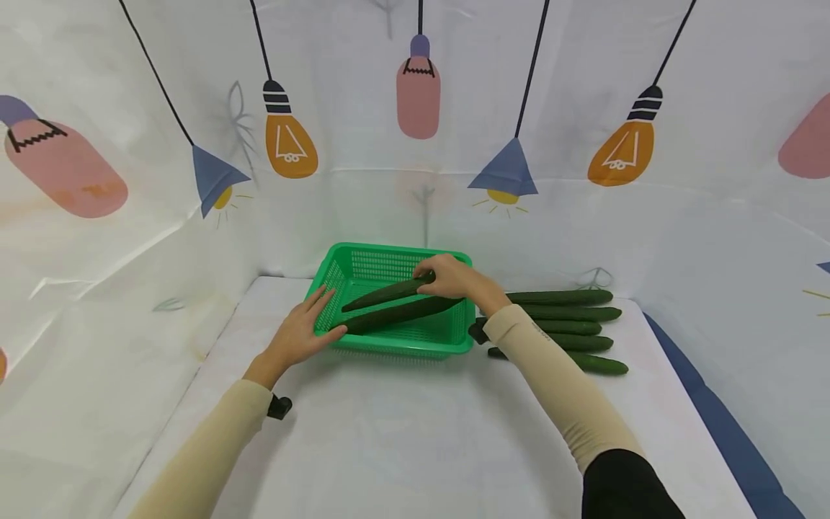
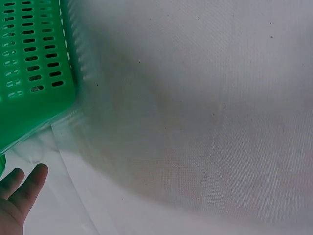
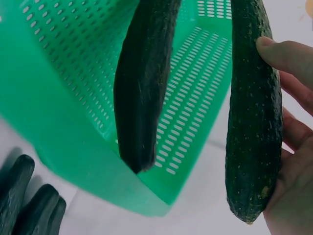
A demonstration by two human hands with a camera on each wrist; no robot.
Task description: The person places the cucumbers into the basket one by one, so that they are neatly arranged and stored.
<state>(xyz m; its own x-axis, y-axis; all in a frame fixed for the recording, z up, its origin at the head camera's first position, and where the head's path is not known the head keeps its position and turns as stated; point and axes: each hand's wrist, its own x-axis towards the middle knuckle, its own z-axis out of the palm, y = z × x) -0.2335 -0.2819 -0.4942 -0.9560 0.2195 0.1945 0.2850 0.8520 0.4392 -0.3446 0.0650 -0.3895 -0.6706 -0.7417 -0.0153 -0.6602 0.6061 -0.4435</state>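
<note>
A green plastic basket [image 1: 395, 347] stands at the back of the table. My right hand [image 1: 447, 277] grips one end of a dark green cucumber [image 1: 385, 294] above the basket; the right wrist view shows thumb and fingers round this cucumber [image 3: 252, 112]. A second cucumber [image 1: 402, 315] lies in front of it, in or across the basket, its right end by the rim. My left hand [image 1: 295, 337] is at the basket's left front corner, fingers spread and thumb beside the second cucumber's left end. Whether the thumb touches cucumber or rim, I cannot tell.
To the right of the basket, several cucumbers [image 1: 577, 313] lie side by side on the white table [image 1: 402, 440], partly behind my right forearm. A white cloth [image 1: 363, 209] printed with lamps hangs behind and around the table.
</note>
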